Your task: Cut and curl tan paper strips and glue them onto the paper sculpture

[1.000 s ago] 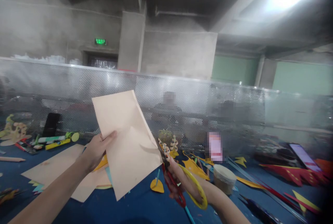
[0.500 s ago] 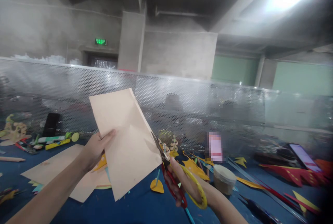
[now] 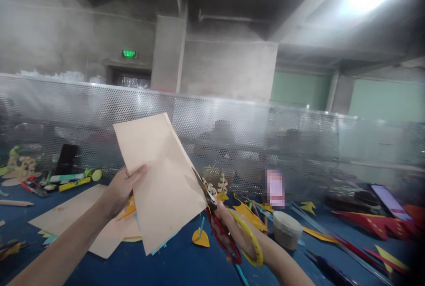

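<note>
A folded sheet of cream paper [image 3: 162, 179] is held up above the blue table, tilted, with its fold or second layer showing along the right edge. My left hand [image 3: 128, 184] grips it by the left edge, thumb on the front face. In my right hand [image 3: 232, 224] is a pair of scissors [image 3: 250, 237] with one red and one yellow handle loop. Their blades lie at the paper's right edge, pointing up and left; whether they have cut into it I cannot tell. Below stands a small orange paper piece [image 3: 201, 238] on a blue stick.
More cream sheets [image 3: 69, 210] lie under my left forearm. A roll of tape [image 3: 287, 230], a phone [image 3: 275, 188], red paper [image 3: 375, 222] and a dark pen-like tool [image 3: 332, 270] are to the right. Markers [image 3: 75, 183] lie at left. A perforated metal screen [image 3: 139, 113] stands behind.
The scissor handles have shifted slightly, the red loop a little down and right. The paper and my left hand stay nearly still.
</note>
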Motion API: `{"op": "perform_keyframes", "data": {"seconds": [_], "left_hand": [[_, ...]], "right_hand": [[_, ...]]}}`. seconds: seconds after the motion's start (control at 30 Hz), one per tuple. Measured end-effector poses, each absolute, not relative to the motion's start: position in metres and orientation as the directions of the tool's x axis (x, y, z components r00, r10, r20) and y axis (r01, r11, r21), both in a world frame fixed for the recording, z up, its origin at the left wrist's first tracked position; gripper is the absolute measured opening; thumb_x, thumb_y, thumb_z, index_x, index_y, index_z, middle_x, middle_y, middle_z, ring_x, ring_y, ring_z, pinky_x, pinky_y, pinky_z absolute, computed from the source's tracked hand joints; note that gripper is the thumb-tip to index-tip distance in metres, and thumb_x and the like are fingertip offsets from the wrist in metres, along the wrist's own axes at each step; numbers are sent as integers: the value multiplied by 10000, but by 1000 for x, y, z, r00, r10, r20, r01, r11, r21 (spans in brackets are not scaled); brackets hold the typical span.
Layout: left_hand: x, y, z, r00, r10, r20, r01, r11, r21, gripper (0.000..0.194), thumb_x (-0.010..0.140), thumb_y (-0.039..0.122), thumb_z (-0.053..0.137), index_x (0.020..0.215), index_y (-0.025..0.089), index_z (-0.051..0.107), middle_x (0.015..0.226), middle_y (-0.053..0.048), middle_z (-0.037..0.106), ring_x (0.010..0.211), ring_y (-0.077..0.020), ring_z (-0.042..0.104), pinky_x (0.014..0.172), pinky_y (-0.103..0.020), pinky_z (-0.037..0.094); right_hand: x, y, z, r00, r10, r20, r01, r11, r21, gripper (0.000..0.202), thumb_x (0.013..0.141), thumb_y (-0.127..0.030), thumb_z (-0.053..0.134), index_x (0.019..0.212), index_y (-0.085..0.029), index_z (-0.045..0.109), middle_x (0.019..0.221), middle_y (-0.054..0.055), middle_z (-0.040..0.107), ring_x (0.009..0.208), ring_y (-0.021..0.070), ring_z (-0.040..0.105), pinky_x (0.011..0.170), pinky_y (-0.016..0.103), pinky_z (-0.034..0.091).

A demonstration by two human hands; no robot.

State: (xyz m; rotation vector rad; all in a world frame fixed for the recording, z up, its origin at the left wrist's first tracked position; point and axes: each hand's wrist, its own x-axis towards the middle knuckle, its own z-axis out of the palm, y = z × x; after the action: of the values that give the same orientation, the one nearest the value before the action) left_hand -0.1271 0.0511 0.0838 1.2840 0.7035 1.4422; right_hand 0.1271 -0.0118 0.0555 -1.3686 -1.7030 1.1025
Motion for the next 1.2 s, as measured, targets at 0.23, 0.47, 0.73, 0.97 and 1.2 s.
{"op": "perform_keyframes", "data": {"seconds": [0.23,0.47,0.73,0.97,1.2], "left_hand": [[-130,53,84,76,939,335,-307,-298,904,406,705,346,667,1068,170,617,1016,-75,686,933,-249,632,770,-283,539],[-129,52,84,83,935,346,-315,-304,899,323,701,340,671,983,183,660,961,-60,707,906,-242,643,761,-277,541],[-127,51,86,42,943,332,-289,-306,907,384,686,336,674,1017,144,644,997,-101,690,918,-273,636,763,-309,541],[-125,48,85,94,954,285,-277,-250,928,409,698,342,672,1051,143,619,1017,-107,682,908,-255,642,720,-269,550],[-124,45,84,206,947,248,-262,-190,946,365,717,345,651,1021,143,632,1009,-98,686,950,-257,623,810,-308,513]], "right_hand": [[127,-8,48,-220,975,14,330,88,-940,608,688,-769,247,500,-199,345,332,-100,304,227,37,320,260,158,384],[129,-5,45,-181,982,55,352,117,-929,581,728,-721,281,472,-202,332,313,-103,290,203,36,286,210,154,343],[131,-4,47,-194,978,70,370,139,-918,540,750,-685,300,495,-212,336,307,-106,289,214,53,303,246,182,371],[138,-11,53,-341,922,182,454,331,-828,560,795,-672,192,579,-200,402,496,-11,530,510,134,561,530,242,459],[139,-19,64,-360,918,168,503,343,-794,586,819,-648,130,597,-202,439,551,16,555,575,157,581,591,255,465]]}}
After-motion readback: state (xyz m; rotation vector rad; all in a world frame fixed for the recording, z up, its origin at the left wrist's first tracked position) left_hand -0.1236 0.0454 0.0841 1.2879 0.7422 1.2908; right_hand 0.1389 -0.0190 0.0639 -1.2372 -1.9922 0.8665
